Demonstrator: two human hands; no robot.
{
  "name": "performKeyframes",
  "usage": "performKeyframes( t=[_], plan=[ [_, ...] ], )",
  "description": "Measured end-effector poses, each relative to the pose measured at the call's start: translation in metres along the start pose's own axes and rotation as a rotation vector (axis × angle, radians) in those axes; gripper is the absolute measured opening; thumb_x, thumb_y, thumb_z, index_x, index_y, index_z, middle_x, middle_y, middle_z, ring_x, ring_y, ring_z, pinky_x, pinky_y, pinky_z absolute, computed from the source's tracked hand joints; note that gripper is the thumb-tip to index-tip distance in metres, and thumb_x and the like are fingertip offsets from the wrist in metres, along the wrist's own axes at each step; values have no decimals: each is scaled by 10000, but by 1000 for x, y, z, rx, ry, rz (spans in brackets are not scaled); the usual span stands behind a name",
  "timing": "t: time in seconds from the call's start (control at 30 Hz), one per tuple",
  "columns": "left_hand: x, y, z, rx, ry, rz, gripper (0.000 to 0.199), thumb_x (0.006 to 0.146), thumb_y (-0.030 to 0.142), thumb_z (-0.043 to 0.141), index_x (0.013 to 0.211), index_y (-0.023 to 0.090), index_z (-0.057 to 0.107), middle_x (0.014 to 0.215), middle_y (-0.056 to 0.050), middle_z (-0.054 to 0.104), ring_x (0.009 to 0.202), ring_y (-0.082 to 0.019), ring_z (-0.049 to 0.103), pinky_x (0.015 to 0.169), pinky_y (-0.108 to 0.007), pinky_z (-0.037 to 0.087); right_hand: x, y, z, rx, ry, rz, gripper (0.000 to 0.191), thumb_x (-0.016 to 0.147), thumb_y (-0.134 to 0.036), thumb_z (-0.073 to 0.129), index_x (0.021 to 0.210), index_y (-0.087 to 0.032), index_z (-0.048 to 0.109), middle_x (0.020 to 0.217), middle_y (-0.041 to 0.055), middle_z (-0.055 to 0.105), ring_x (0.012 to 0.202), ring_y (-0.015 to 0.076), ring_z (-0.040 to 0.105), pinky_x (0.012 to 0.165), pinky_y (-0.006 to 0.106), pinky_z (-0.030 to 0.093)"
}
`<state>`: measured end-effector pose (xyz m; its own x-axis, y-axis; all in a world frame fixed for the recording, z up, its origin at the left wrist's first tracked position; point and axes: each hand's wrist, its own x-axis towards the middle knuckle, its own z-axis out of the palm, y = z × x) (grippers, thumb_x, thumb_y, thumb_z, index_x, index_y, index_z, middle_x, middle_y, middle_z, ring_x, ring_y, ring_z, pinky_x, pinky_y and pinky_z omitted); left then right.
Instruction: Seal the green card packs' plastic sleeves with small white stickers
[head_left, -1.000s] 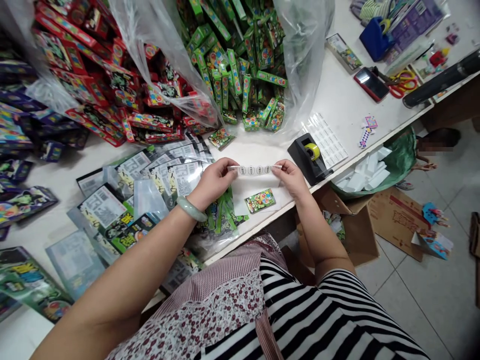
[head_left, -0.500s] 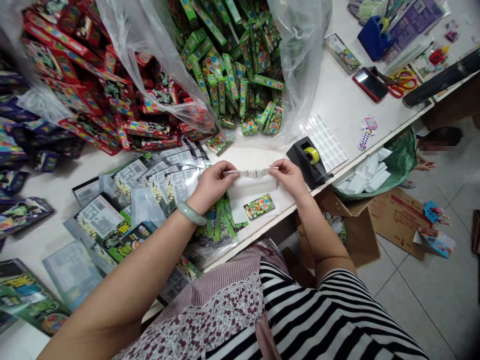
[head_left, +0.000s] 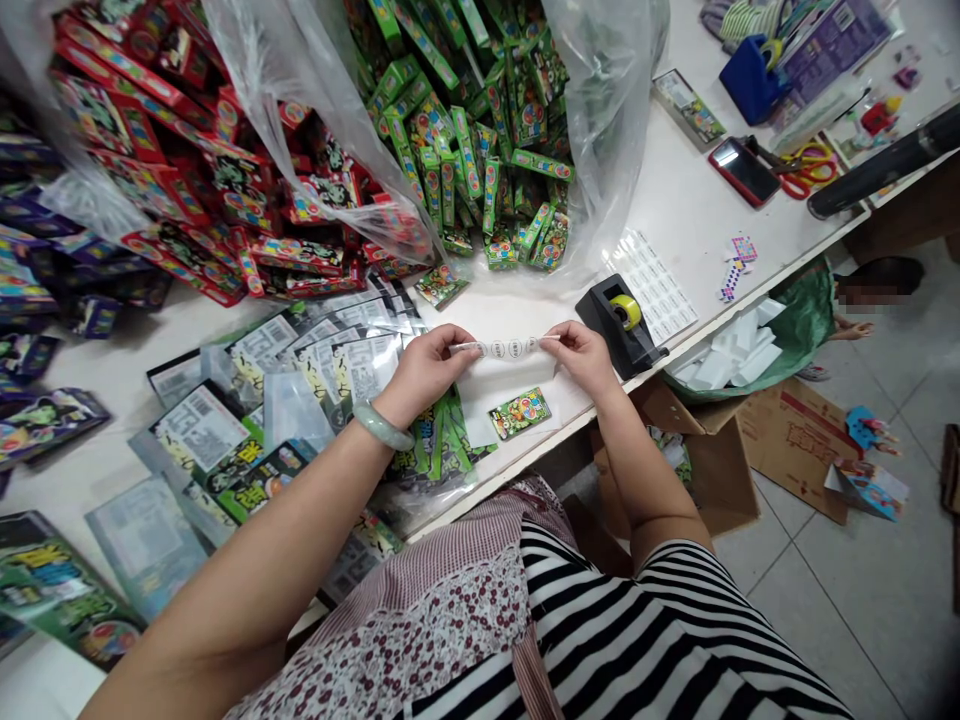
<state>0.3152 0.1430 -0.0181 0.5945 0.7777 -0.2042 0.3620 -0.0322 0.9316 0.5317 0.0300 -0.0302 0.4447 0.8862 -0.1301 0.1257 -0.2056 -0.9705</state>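
A narrow strip of round printed stickers point(head_left: 514, 347) is stretched level between my two hands above the table. My left hand point(head_left: 429, 368), below a jade-coloured bangle point(head_left: 382, 427), pinches its left end. The right end sits between the thumb and fingers of my right hand point(head_left: 585, 356). Beneath the strip, a small green printed box point(head_left: 520, 413) lies on white paper point(head_left: 480, 425) near the table edge. Close to my right hand stands a black tape dispenser point(head_left: 621, 325) with yellow tape. Printed plastic pouches point(head_left: 199, 435) lie in an overlapping pile beside my left arm.
Clear plastic bags hold many red boxes point(head_left: 225, 170) and green boxes point(head_left: 480, 130). Purple boxes point(head_left: 45, 260) lie far left. A sticker sheet point(head_left: 654, 290), phone point(head_left: 744, 171) and scissors point(head_left: 806, 170) are on the right. Below the edge are a green sack point(head_left: 806, 330) and cartons. A person's hand point(head_left: 855, 328) shows at right.
The strip has turned so its round printed marks face up more plainly. Both hands keep hold of its ends and have barely shifted.
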Motion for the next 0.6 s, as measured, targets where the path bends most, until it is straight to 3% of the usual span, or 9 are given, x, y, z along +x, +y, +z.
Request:
performKeyframes(
  t=[0.17, 0.33, 0.6],
  plan=[
    [-1, 2, 0, 35, -10, -4, 258, 740, 434, 651, 818, 190, 619, 694, 6, 574, 626, -139, 484, 596, -265, 391, 1, -4, -5, -65, -68, -22, 309, 725, -511, 693, 708, -216, 603, 653, -20, 581, 615, 135, 504, 619, 287, 411],
    [-3, 6, 0, 49, -16, 2, 236, 748, 409, 647, 816, 185, 617, 706, 4, 588, 638, -141, 486, 602, -265, 380, 6, -17, -10, -130, -248, -52, 348, 656, -453, 785, 875, -206, 673, 885, 22, 680, 795, 174, 596, 760, 319, 462],
    [-4, 4, -1, 48, -6, 26, 259, 738, 419, 665, 827, 178, 634, 710, 3, 601, 642, -141, 494, 592, -262, 372, 16, -26, -3, -326, -327, -85, 227, 751, -394, 684, 757, -170, 650, 760, 8, 659, 757, 162, 568, 723, 285, 405]
  ],
)
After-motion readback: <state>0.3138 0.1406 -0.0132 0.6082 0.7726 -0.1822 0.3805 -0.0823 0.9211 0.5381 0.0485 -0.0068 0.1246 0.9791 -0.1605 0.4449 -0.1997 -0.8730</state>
